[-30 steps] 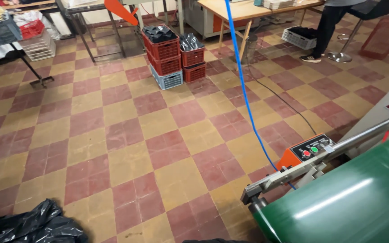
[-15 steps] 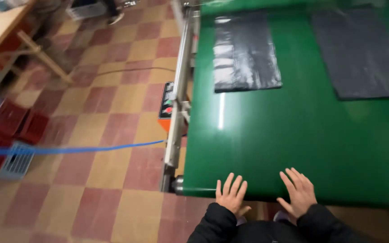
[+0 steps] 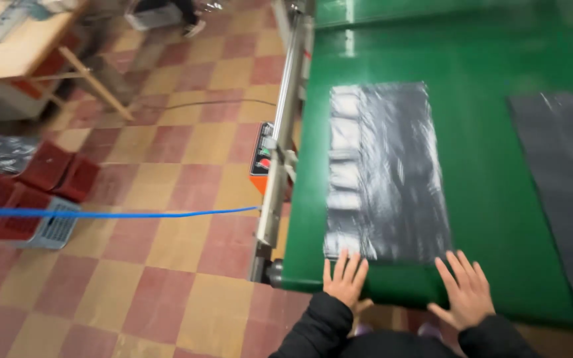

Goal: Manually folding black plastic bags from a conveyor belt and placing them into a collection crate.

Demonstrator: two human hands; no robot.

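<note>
The left hand lies flat and open on the near edge of the green belt, its fingertips touching a flat black bag. The right hand rests open just beside the bag, holding nothing. Another dark bag lies farther right.

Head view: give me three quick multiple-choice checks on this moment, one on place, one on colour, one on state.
1. Where does the nearer black plastic sheet lie?
A. On the floor
B. On the green belt
C. On the wooden table

2. What colour is the hose crossing the floor?
A. Blue
B. Yellow
C. White

3. How are the left hand and right hand?
A. Clenched in fists
B. Holding a crate
C. Open, fingers spread at the belt's near edge

Answers: 1 B, the sheet lies flat on the belt; 2 A, the line is bright blue; 3 C, both hands are open and hold nothing.
</note>
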